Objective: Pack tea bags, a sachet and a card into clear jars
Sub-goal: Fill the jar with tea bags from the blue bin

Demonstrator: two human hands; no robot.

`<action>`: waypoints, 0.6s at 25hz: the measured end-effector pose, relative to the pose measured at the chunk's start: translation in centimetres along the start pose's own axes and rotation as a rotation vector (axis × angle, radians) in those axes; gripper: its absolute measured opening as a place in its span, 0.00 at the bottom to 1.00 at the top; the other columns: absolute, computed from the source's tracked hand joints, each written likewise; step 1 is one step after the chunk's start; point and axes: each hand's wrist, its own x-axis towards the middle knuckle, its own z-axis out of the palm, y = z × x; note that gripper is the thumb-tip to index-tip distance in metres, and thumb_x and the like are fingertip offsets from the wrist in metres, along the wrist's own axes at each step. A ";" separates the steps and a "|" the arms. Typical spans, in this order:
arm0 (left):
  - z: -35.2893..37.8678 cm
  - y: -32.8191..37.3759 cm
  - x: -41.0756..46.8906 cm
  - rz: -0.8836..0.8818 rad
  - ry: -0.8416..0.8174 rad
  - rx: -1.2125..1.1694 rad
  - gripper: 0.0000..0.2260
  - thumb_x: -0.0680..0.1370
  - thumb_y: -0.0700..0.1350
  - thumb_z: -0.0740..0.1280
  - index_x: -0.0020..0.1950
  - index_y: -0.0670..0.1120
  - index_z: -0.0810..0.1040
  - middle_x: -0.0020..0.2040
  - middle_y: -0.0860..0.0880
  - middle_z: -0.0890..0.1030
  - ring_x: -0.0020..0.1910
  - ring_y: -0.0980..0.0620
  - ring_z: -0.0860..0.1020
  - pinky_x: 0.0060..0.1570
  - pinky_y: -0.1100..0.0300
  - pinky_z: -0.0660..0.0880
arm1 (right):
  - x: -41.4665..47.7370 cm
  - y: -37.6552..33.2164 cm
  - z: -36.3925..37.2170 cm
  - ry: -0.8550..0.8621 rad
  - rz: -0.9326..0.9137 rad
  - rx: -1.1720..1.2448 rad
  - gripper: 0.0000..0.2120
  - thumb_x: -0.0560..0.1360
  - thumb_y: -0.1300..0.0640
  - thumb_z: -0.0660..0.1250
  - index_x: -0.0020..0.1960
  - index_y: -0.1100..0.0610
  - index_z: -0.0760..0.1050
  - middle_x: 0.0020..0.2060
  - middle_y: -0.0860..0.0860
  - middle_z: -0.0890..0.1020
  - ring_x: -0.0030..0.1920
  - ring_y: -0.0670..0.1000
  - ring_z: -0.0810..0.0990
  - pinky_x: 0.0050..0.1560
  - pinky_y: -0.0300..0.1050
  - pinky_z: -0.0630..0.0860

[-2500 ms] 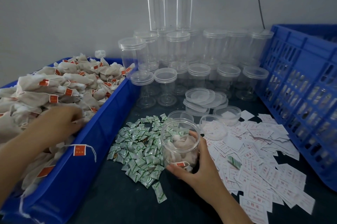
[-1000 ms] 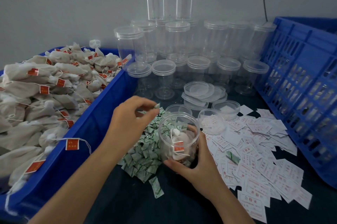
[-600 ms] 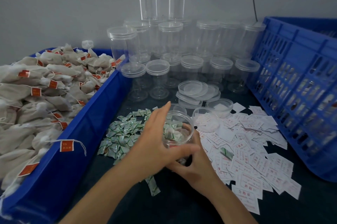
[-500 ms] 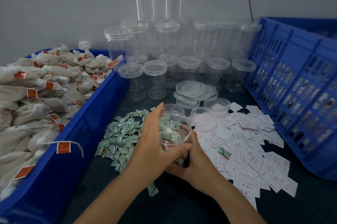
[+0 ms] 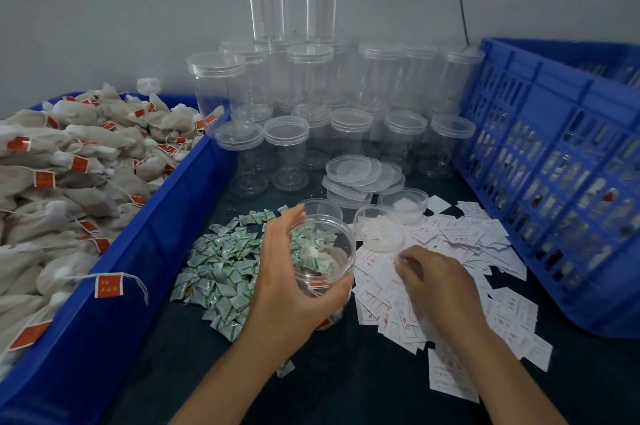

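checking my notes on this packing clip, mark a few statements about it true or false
1. The left hand holds the jar. True.
2. The jar has its lid on. False: its mouth is open.
3. The spare tea bags are piled right of the jar. False: they fill the bin to its left.
4. The right hand reaches into the bin. False: it is over the cards, right of the jar.
5. A green sachet lies inside the jar. True.
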 end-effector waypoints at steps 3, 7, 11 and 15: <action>0.0 0.1 -0.1 0.004 -0.003 0.006 0.40 0.66 0.53 0.76 0.73 0.56 0.58 0.68 0.58 0.66 0.70 0.59 0.64 0.66 0.74 0.59 | 0.1 -0.4 -0.5 0.098 -0.009 0.097 0.06 0.80 0.54 0.68 0.55 0.53 0.82 0.43 0.48 0.86 0.44 0.51 0.82 0.44 0.46 0.78; 0.0 0.2 0.1 -0.004 0.000 -0.010 0.40 0.66 0.53 0.76 0.72 0.56 0.58 0.67 0.58 0.67 0.70 0.61 0.65 0.65 0.75 0.59 | 0.2 -2.2 -3.6 0.207 -0.001 0.466 0.06 0.76 0.61 0.72 0.49 0.50 0.80 0.40 0.41 0.84 0.44 0.41 0.83 0.43 0.30 0.75; 0.2 0.2 0.2 -0.019 0.000 -0.029 0.41 0.66 0.50 0.77 0.73 0.54 0.59 0.67 0.56 0.67 0.69 0.60 0.65 0.63 0.77 0.59 | -0.3 -6.7 -7.4 0.121 -0.107 1.016 0.08 0.72 0.59 0.75 0.46 0.47 0.82 0.42 0.43 0.87 0.46 0.42 0.85 0.44 0.33 0.79; 0.1 0.2 0.2 -0.044 -0.017 -0.093 0.41 0.65 0.49 0.76 0.72 0.56 0.58 0.66 0.55 0.67 0.67 0.55 0.68 0.66 0.60 0.68 | -0.5 -10.6 -7.8 -0.236 -0.223 0.863 0.09 0.75 0.57 0.74 0.52 0.45 0.78 0.40 0.41 0.86 0.44 0.40 0.85 0.42 0.31 0.77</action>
